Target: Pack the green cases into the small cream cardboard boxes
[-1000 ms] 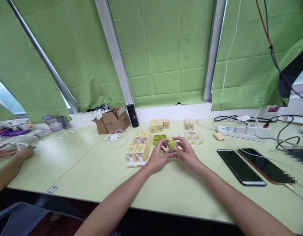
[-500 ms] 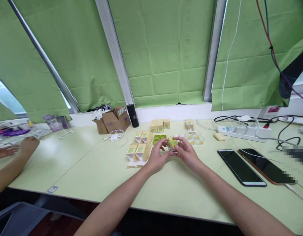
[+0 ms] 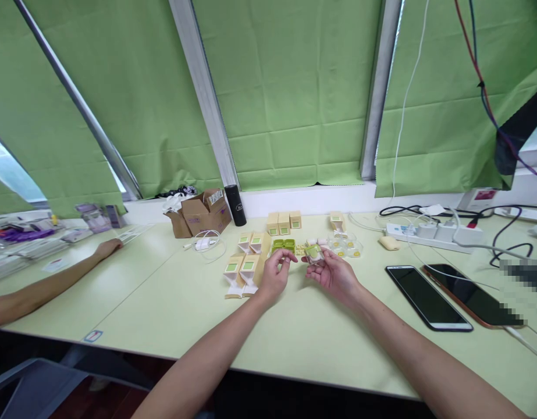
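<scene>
- A pale green bench (image 3: 132,314) is set along a wall hung with green blinds (image 3: 290,87), which are divided by grey metal posts (image 3: 199,87).
- A small clear-and-green container (image 3: 313,252) is pinched in the fingers of the right hand (image 3: 331,272), just above the middle of the bench.
- The left hand (image 3: 277,274) is held just beside it, loosely curled; whether anything is pinched there cannot be told.
- Opened paper boxes (image 3: 248,266) are grouped left of the hands; a green tray (image 3: 283,247) and clear cups (image 3: 350,249) are placed behind them.
- At the rear, a cardboard box (image 3: 202,215) is stood beside a black cylinder (image 3: 235,205).
- On the right, two phones (image 3: 427,297) are laid near a power strip (image 3: 434,234) crowded with plugs.
- At far left, a co-worker's arm (image 3: 50,282) is stretched over the bench.
</scene>
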`<state>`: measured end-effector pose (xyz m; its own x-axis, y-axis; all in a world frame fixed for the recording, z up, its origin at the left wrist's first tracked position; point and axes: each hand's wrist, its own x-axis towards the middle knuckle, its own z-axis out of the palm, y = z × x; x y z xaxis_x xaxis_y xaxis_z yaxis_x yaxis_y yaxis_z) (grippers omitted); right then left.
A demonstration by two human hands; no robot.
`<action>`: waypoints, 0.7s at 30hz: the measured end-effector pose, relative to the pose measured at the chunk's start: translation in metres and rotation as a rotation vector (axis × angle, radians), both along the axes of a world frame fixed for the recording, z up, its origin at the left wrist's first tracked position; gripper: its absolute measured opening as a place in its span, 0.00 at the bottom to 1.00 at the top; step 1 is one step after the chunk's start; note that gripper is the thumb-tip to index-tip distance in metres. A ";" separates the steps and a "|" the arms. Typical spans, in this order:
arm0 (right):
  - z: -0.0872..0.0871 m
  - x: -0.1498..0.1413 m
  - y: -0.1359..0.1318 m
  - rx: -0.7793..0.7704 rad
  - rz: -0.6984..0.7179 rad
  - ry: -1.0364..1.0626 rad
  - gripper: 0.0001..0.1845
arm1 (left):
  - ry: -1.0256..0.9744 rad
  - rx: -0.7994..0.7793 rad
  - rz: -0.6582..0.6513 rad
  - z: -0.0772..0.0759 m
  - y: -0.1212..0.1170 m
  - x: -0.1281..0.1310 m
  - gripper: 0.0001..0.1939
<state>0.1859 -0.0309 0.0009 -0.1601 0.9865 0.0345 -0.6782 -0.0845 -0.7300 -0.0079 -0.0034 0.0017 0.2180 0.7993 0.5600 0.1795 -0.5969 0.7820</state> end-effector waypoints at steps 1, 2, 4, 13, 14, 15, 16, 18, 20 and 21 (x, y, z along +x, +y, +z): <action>0.000 0.000 0.000 -0.010 -0.004 0.001 0.07 | 0.002 -0.006 0.011 -0.001 0.002 -0.001 0.10; 0.000 0.000 0.000 -0.017 -0.008 0.003 0.07 | 0.001 -0.011 0.017 -0.002 0.003 -0.002 0.10; 0.000 -0.001 0.000 -0.020 -0.014 0.005 0.07 | -0.008 -0.019 0.015 -0.003 0.004 -0.003 0.10; 0.006 -0.004 -0.005 0.106 -0.095 -0.038 0.27 | -0.023 -0.052 -0.022 0.002 0.000 -0.002 0.12; 0.006 -0.004 -0.006 0.126 -0.117 -0.062 0.29 | -0.022 -0.058 -0.020 0.003 -0.001 -0.001 0.13; 0.006 -0.005 -0.006 0.146 -0.139 -0.086 0.31 | -0.022 -0.065 -0.018 0.004 -0.002 -0.001 0.13; 0.006 -0.005 -0.007 0.164 -0.160 -0.110 0.33 | -0.022 -0.069 -0.017 0.005 -0.003 0.000 0.13; 0.005 -0.006 -0.007 0.191 -0.196 -0.152 0.35 | -0.022 -0.070 -0.019 0.005 -0.003 0.001 0.13; 0.003 -0.006 -0.006 0.206 -0.217 -0.188 0.36 | -0.014 -0.058 -0.030 0.005 -0.003 0.002 0.14; 0.002 -0.006 -0.005 0.213 -0.222 -0.206 0.37 | -0.008 -0.048 -0.038 0.004 -0.003 0.002 0.15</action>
<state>0.1795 -0.0359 0.0026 0.0323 0.9722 0.2321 -0.4999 0.2168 -0.8385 -0.0061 -0.0065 0.0057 0.2446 0.8163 0.5233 0.1513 -0.5653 0.8109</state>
